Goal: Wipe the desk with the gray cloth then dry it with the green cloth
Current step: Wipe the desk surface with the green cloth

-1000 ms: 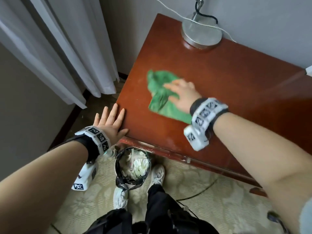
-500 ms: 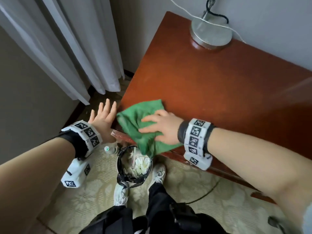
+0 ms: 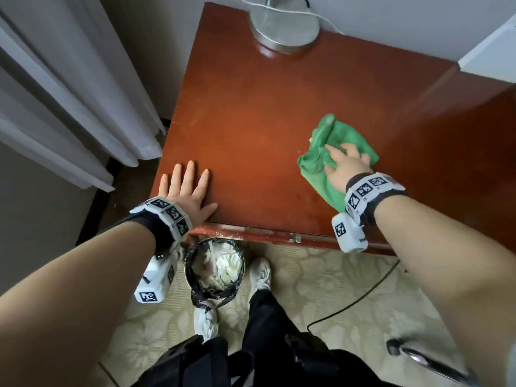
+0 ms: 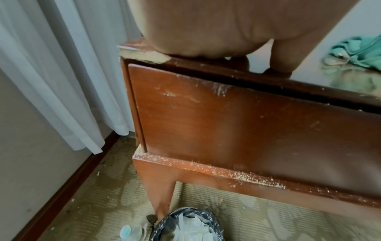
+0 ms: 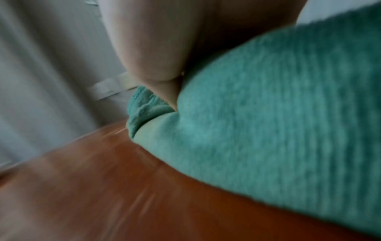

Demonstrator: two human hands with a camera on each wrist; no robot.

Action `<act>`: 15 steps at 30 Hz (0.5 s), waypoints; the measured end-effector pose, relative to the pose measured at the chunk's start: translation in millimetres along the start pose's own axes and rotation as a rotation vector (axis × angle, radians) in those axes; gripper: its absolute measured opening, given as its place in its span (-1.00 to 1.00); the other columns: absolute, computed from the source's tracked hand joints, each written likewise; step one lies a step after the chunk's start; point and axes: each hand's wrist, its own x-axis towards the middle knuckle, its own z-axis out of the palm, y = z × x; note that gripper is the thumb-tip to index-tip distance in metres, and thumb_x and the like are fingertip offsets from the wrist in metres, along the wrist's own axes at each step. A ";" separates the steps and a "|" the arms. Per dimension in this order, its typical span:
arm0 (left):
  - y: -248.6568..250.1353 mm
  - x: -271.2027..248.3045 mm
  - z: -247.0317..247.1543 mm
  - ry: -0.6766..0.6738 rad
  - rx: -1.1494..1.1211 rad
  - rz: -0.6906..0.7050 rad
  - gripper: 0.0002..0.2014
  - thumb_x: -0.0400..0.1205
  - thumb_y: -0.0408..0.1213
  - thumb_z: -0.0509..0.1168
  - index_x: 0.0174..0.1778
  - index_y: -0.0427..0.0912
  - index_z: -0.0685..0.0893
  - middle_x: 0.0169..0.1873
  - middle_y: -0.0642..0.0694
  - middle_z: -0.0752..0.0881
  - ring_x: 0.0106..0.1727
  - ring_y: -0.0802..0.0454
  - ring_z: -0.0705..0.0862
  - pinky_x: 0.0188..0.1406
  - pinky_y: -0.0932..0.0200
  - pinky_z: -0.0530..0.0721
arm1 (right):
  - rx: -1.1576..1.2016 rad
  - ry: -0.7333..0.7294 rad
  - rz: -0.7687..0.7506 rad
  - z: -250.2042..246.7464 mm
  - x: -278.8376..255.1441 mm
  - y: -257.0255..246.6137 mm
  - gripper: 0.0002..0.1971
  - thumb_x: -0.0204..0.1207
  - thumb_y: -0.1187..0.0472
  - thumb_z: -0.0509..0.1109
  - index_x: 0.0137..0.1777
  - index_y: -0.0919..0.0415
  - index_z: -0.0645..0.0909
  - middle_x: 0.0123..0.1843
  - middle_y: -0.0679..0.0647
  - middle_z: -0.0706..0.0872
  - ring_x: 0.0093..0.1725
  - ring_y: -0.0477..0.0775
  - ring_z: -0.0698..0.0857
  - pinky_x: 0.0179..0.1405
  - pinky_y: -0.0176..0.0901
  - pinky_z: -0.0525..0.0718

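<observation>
My right hand (image 3: 344,166) pressing green cloth (image 3: 329,152) flat on tabletop (image 3: 265,115), right side, fingers spread. My left hand (image 3: 185,188) flat, open, on front-left corner. Bin (image 3: 213,268) on floor below, black liner, white crumpled paper inside. Right wrist view blurred; lamp base (image 3: 284,23) cut off.

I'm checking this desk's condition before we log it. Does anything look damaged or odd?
Yes. The desk's front left corner is chipped to pale bare wood beside the left hand, and pale crumbs dot the lower rail. The drawer front is scuffed.
</observation>
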 end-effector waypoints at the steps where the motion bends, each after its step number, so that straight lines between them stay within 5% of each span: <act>1: 0.1 0.2 0.3 0.004 0.001 -0.001 -0.28 0.68 0.19 -0.10 0.62 0.05 -0.35 0.61 -0.10 -0.40 0.62 -0.15 -0.38 0.60 -0.11 -0.31 | -0.045 -0.004 -0.145 7.7 -14.7 -7.9 -0.48 0.63 0.05 0.12 0.57 -0.26 0.15 0.65 -0.05 0.06 0.53 0.31 0.15 0.47 0.19 0.35; 5: 0.0 -1.1 2.3 0.033 -0.004 0.000 -0.29 0.69 0.18 -0.10 0.63 0.05 -0.32 0.62 -0.10 -0.37 0.63 -0.15 -0.35 0.60 -0.11 -0.28 | -0.139 -0.230 -0.668 28.2 -89.7 -45.3 -0.44 0.61 0.19 0.19 0.54 -0.32 0.22 0.65 -0.15 0.08 0.58 0.19 0.03 0.57 0.22 0.16; 8: -0.6 -1.7 2.3 0.048 -0.007 0.008 -0.30 0.69 0.18 -0.09 0.63 0.05 -0.30 0.62 -0.10 -0.36 0.63 -0.16 -0.34 0.60 -0.11 -0.28 | -0.098 -0.284 -0.805 19.0 -112.2 -50.4 -0.46 0.62 0.25 0.19 0.52 -0.27 0.29 0.62 -0.16 0.19 0.55 0.11 0.10 0.55 0.13 0.19; 10: -0.9 -1.8 2.7 0.049 -0.014 0.014 -0.30 0.69 0.18 -0.09 0.63 0.06 -0.30 0.62 -0.10 -0.36 0.63 -0.15 -0.35 0.60 -0.11 -0.29 | 0.009 -0.082 -0.629 6.1 -97.4 -38.1 -0.48 0.63 0.23 0.18 0.54 -0.22 0.29 0.61 -0.09 0.22 0.53 0.16 0.16 0.52 0.10 0.22; 12: -1.1 -1.4 2.8 0.045 -0.018 0.015 -0.30 0.69 0.18 -0.10 0.63 0.05 -0.31 0.62 -0.09 -0.36 0.63 -0.15 -0.36 0.61 -0.12 -0.30 | 0.037 0.079 -0.277 -3.0 -75.6 -16.5 -0.49 0.64 0.17 0.15 0.57 -0.17 0.24 0.62 0.00 0.19 0.52 0.26 0.19 0.48 0.12 0.29; 15: -0.4 -0.9 3.8 0.042 -0.001 0.010 -0.30 0.68 0.19 -0.12 0.63 0.05 -0.32 0.62 -0.10 -0.37 0.63 -0.16 -0.36 0.61 -0.12 -0.29 | -0.046 0.006 0.174 7.8 -63.3 1.4 -0.50 0.66 0.07 0.06 0.59 -0.12 0.13 0.60 0.10 0.14 0.47 0.32 0.22 0.34 0.15 0.42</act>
